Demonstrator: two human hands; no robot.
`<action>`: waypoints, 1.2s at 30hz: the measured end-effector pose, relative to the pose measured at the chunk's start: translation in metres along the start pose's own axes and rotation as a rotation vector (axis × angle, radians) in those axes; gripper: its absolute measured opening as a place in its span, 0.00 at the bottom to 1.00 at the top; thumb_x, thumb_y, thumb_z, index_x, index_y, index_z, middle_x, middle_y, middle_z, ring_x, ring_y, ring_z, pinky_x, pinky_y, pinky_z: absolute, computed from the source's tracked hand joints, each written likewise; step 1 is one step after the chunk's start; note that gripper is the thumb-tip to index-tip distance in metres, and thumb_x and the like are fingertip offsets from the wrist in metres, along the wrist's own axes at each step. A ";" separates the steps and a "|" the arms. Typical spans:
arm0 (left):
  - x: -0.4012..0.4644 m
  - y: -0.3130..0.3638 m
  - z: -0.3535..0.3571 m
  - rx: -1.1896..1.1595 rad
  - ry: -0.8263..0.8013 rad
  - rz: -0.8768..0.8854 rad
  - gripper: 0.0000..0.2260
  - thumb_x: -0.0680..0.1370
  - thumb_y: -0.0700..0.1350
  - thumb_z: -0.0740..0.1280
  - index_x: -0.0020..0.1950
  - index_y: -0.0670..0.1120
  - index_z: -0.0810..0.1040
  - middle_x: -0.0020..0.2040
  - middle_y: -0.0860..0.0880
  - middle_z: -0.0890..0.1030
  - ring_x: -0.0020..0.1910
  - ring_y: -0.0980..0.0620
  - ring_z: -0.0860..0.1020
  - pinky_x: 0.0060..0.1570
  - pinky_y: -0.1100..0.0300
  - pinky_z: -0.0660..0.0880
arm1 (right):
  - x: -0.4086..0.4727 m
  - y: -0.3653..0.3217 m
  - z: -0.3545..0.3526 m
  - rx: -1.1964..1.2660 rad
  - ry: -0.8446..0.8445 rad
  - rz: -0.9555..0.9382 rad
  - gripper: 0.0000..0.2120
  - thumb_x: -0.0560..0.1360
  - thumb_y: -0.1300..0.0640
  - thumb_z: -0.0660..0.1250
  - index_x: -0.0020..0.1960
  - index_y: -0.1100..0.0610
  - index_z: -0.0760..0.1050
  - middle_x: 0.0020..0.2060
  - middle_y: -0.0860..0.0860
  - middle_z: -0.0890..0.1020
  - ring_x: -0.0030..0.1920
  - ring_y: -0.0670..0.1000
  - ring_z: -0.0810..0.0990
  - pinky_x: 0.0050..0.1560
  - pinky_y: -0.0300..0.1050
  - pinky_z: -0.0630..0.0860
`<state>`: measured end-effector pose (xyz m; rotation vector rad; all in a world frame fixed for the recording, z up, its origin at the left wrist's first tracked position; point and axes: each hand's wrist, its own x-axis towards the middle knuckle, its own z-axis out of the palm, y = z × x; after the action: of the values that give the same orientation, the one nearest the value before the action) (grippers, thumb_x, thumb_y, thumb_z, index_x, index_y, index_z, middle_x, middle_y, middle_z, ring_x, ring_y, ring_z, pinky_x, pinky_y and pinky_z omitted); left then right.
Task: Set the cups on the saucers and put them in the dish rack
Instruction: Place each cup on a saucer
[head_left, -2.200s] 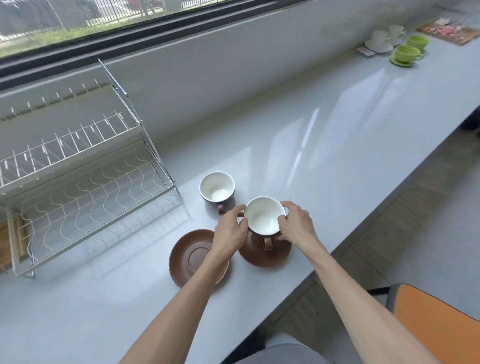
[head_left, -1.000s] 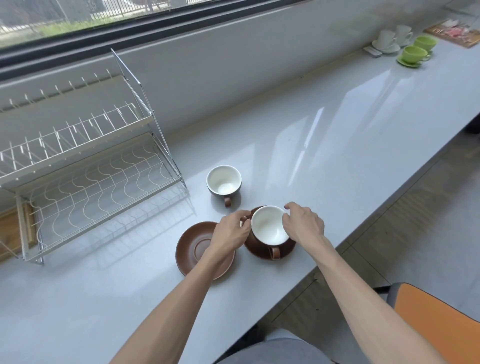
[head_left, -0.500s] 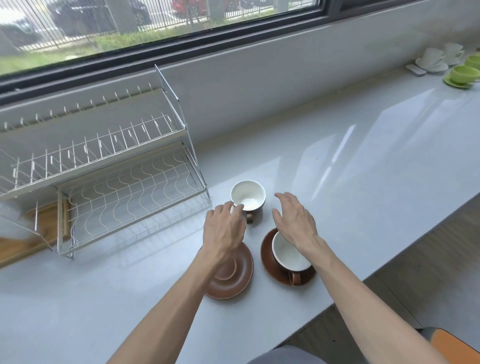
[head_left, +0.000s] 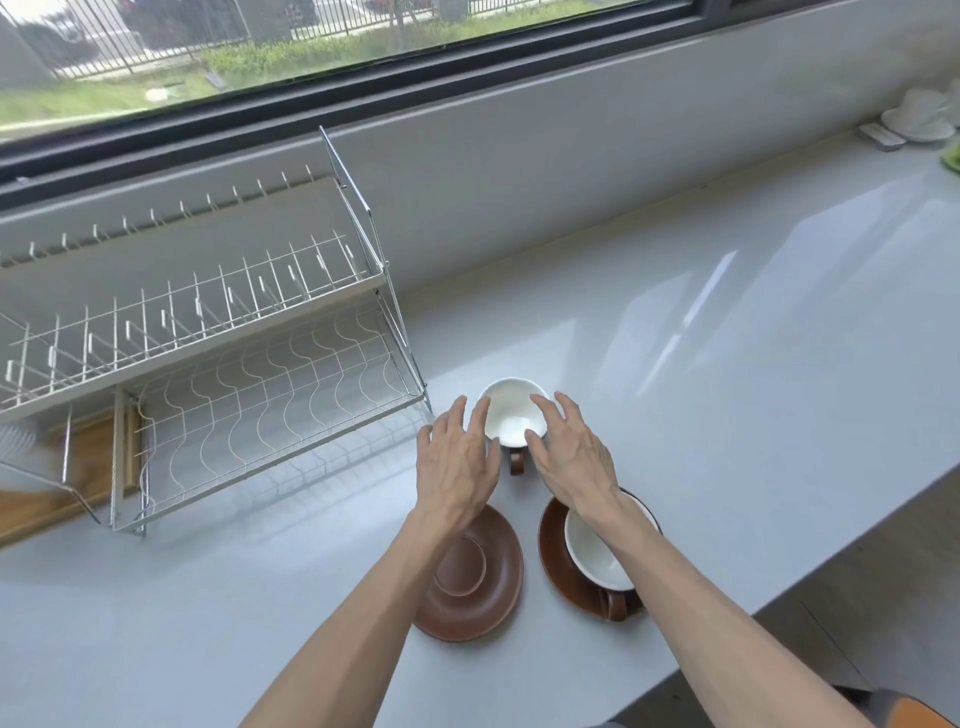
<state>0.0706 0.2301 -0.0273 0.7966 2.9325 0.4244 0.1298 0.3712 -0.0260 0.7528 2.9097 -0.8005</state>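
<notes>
My left hand (head_left: 457, 462) and right hand (head_left: 574, 457) are spread either side of the far cup (head_left: 511, 415) on the surface (head_left: 727, 364), though I cannot tell whether my fingers touch it. My right wrist hides part of the near cup (head_left: 597, 561) on its saucer (head_left: 558, 561). My left forearm covers an edge of the bare saucer (head_left: 483, 577), and the dish rack (head_left: 234, 374) is cut off at the left.

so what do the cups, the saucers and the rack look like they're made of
Cups, e.g. far cup: likely glazed ceramic, glossy white inside, brown outside and handle.
Saucers, e.g. bare saucer: probably the same ceramic, brown with a soft satin sheen and a pressed centre ring.
Dish rack: thin metal wire, pale or shiny finish; coated or bare steel, hard to tell.
</notes>
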 end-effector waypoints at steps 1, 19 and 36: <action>0.004 0.000 0.001 -0.029 -0.015 -0.018 0.26 0.81 0.53 0.59 0.79 0.51 0.61 0.77 0.43 0.65 0.70 0.42 0.70 0.66 0.48 0.66 | 0.003 0.000 0.002 -0.006 -0.005 0.004 0.24 0.81 0.49 0.58 0.76 0.49 0.61 0.77 0.53 0.60 0.63 0.60 0.77 0.57 0.52 0.74; 0.039 -0.006 0.010 -0.803 -0.302 -0.462 0.26 0.74 0.49 0.59 0.73 0.54 0.67 0.61 0.45 0.79 0.52 0.40 0.83 0.54 0.44 0.81 | 0.041 -0.003 0.007 0.138 -0.063 0.201 0.25 0.80 0.63 0.53 0.76 0.57 0.62 0.63 0.62 0.78 0.62 0.65 0.74 0.60 0.53 0.70; 0.011 -0.014 -0.016 -0.934 -0.298 -0.511 0.23 0.75 0.38 0.60 0.69 0.52 0.71 0.57 0.43 0.79 0.39 0.43 0.82 0.46 0.49 0.83 | 0.011 -0.021 -0.001 0.196 -0.045 0.195 0.24 0.76 0.63 0.55 0.72 0.56 0.68 0.59 0.61 0.80 0.59 0.64 0.76 0.58 0.53 0.73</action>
<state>0.0522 0.2198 -0.0160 -0.0200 2.1320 1.3064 0.1107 0.3609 -0.0175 1.0014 2.6908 -1.0748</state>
